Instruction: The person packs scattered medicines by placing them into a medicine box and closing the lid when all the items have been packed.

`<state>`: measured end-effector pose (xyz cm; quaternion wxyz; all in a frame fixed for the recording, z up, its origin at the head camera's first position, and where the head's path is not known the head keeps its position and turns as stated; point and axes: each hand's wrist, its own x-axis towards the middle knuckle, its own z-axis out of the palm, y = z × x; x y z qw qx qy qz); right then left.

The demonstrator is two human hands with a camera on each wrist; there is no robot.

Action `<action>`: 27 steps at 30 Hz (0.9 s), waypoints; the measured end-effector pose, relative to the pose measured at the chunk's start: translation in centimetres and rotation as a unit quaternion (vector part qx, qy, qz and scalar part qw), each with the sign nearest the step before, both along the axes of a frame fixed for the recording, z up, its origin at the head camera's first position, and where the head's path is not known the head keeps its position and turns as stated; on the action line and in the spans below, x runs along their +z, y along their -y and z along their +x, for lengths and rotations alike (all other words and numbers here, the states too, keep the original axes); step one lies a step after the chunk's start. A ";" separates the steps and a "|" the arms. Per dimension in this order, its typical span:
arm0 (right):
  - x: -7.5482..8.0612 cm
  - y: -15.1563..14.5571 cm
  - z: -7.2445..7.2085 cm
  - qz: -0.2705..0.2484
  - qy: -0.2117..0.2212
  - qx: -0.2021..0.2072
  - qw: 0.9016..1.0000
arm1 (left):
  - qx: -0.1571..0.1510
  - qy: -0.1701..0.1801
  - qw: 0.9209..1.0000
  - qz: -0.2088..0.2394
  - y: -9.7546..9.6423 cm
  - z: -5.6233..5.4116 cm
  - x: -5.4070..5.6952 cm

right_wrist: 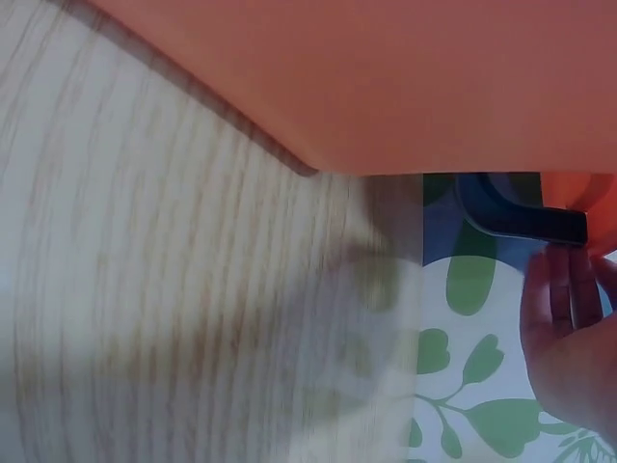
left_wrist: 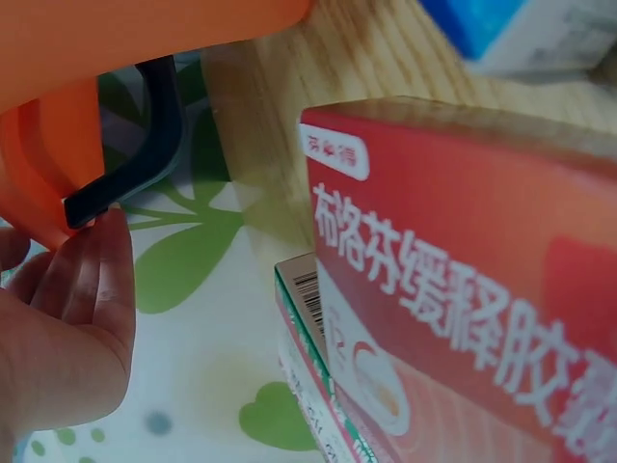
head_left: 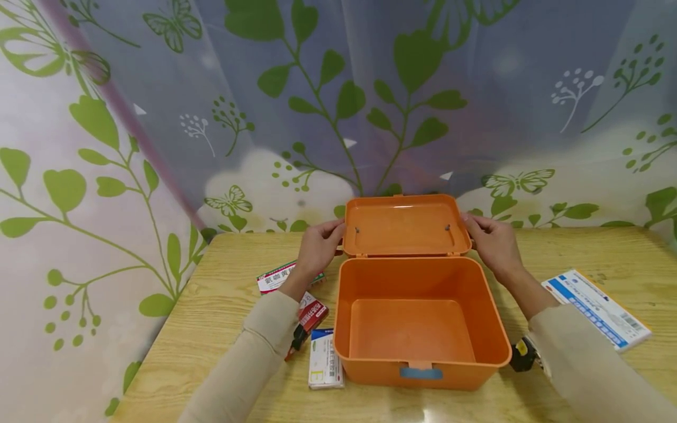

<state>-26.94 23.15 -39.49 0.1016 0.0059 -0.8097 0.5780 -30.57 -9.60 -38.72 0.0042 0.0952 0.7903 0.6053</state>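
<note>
An orange storage box (head_left: pixel 370 373) stands on the table with its hinged lid (head_left: pixel 404 226) raised at the back, its inside bare. At the lid's left edge, my left hand (head_left: pixel 316 247) pinches the rim between thumb and fingers. My right hand (head_left: pixel 496 244) grips the opposite edge the same way. In the left wrist view, the fingers touch the orange lid by a dark handle (left_wrist: pixel 164 145). The right wrist view likewise has the fingertips under the dark handle (right_wrist: pixel 521 224) at the lid. A blue latch (head_left: pixel 421 373) sits on the box's front.
Left of the box lie a red medicine box (head_left: pixel 315 312), a white-and-red one (head_left: pixel 272 281), a white-and-blue one (head_left: pixel 325 365) and a small black item (head_left: pixel 299 336). To the right are a black-and-yellow object (head_left: pixel 522 352) and a flat blue-and-white box (head_left: pixel 597 308). A patterned curtain (head_left: pixel 328 117) hangs behind.
</note>
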 end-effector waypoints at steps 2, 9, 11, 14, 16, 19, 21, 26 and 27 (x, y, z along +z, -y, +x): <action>-0.1 0.0 0.0 -0.015 0.007 0.008 1.000 | -0.004 0.009 1.000 0.013 0.0 0.0 -0.2; -0.4 -0.1 0.3 -0.007 0.034 0.018 0.999 | -0.023 0.033 0.998 0.042 0.1 0.0 -0.5; -0.6 -0.2 0.3 0.005 0.037 0.020 0.999 | -0.027 0.046 0.997 0.049 0.1 0.1 -0.6; -0.7 -0.4 0.3 0.015 0.039 0.034 0.999 | -0.038 0.064 0.995 0.060 0.2 0.5 -0.4; -0.7 -0.4 0.3 0.013 0.043 0.045 0.998 | -0.042 0.072 0.994 0.069 0.2 0.7 -0.5; -0.6 -0.5 0.4 0.005 0.053 0.060 0.997 | -0.048 0.084 0.992 0.084 0.2 0.9 -0.7; -0.5 -0.5 0.5 0.003 0.058 0.067 0.996 | -0.049 0.091 0.990 0.097 0.2 0.7 -1.1; -0.5 -0.5 0.6 -0.001 0.064 0.066 0.996 | -0.062 0.096 0.987 0.111 0.2 0.8 -1.3; -0.5 -0.4 0.6 -0.004 0.066 0.065 0.996 | -0.064 0.095 0.987 0.111 0.2 0.8 -1.4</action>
